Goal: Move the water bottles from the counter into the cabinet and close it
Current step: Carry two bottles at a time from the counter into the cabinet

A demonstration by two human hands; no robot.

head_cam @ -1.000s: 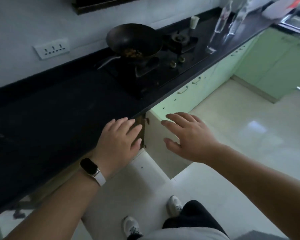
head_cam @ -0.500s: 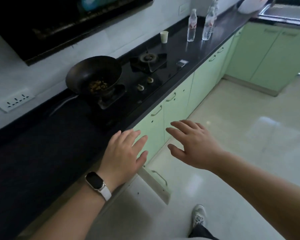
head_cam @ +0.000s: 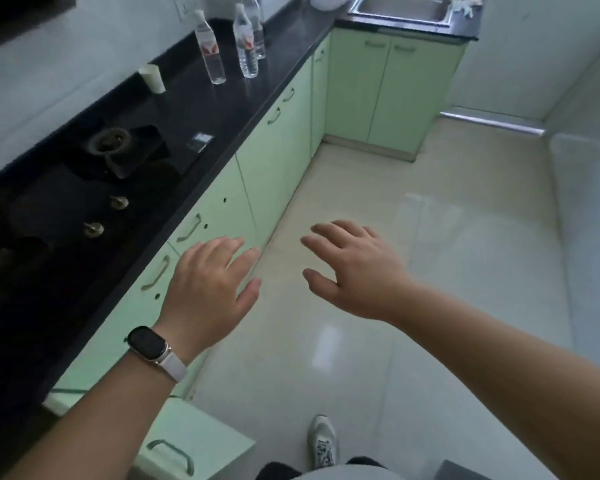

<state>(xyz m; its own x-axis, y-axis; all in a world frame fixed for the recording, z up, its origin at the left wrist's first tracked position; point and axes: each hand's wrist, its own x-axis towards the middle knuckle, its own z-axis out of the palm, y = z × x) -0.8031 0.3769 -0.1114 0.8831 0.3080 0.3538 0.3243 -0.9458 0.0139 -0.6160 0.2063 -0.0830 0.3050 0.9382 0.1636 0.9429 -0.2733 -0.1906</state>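
Observation:
Three clear water bottles with red-and-white labels stand on the black counter (head_cam: pixel 229 109) far ahead: one bottle (head_cam: pixel 210 51) on the left, a second bottle (head_cam: pixel 245 46) beside it, a third bottle (head_cam: pixel 258 32) partly hidden behind that one. My left hand (head_cam: pixel 210 289), with a smartwatch on the wrist, hovers open in front of the green cabinet fronts. My right hand (head_cam: pixel 355 268) is open over the floor, holding nothing. An open green cabinet door (head_cam: pixel 194 441) juts out at the bottom, below my left forearm.
A white paper cup (head_cam: pixel 153 77) stands left of the bottles. A gas hob (head_cam: pixel 118 150) with knobs fills the near counter. A steel sink (head_cam: pixel 400 10) sits in the far corner. Green cabinets (head_cam: pixel 278 140) line the counter; glossy tiled floor (head_cam: pixel 430 237) lies to the right.
The view has swung right along the counter, so the bottles are nearer and the wok has left the frame. Both hands stay open and empty; the open door has slid to the bottom.

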